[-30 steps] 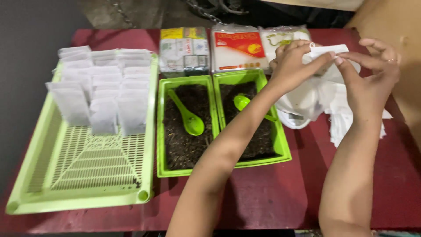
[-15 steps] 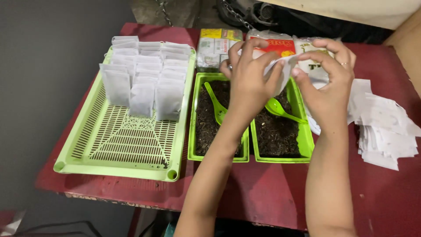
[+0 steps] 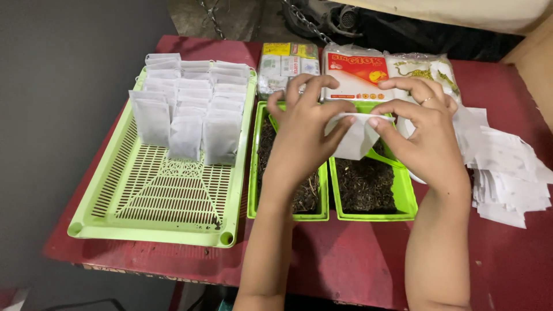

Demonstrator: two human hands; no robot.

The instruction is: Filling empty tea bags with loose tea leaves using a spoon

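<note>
Since half a second ago both hands have dropped from in front of the far packets to hang over the two small trays, the white bag carried down with them. Nearest, along the near edge, the red table [image 3: 345, 259] shows bare between the two forearms. Just beyond, the left hand [image 3: 302, 124] and right hand [image 3: 423, 132] meet over the small green trays, each pinching a top corner of the small white paper bag [image 3: 354, 138] between thumb and fingertips, so the bag hangs mouth-up between them, over the seam of the trays. The left small tray [image 3: 253, 173] and right small tray [image 3: 403, 201] sit side by side, touching, both filled with dark loose tea. To the left lies the large pale green slotted tray [image 3: 155, 201], its near half bare grid and its far half lined with upright filled white bags [image 3: 190, 109] in rows. To the right, near the table's edge, a loose heap of flat empty white bags [image 3: 507, 173] spreads out. Farthest, behind the small trays, three sealed packets [image 3: 357, 72] lie in a row against the table's far edge.
</note>
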